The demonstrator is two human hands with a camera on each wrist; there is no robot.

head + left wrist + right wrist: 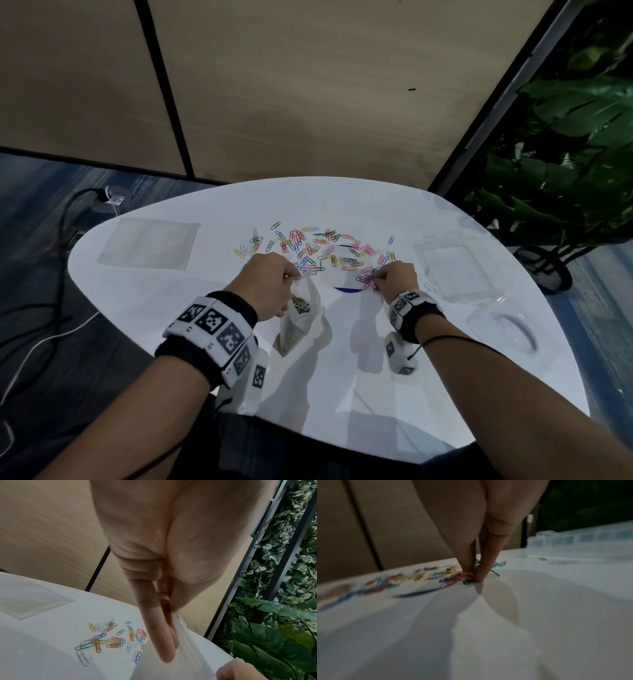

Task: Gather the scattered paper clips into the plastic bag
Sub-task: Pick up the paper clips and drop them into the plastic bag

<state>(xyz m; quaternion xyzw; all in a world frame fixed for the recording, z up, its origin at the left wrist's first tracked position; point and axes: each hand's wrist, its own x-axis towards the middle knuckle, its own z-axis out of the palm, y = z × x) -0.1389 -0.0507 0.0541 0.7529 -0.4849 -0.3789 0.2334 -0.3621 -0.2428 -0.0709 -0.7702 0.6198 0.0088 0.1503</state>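
Several coloured paper clips (315, 246) lie scattered in an arc across the middle of the white table (178, 301). My left hand (270, 284) pinches the rim of a small clear plastic bag (301, 318) and holds it up, mouth open; some clips lie inside it. In the left wrist view the fingers (159, 635) press the bag's edge (185, 649), with clips (109, 639) on the table beyond. My right hand (390, 277) is down at the right end of the arc, its fingertips (479, 574) pinching a small bunch of clips (464, 576) against the table.
A flat clear bag (147, 246) lies at the table's back left. A clear plastic box (452, 267) and its lid (503, 329) sit at the right. Leafy plants (565, 144) stand past the right edge; cables (61, 240) run over the floor at the left.
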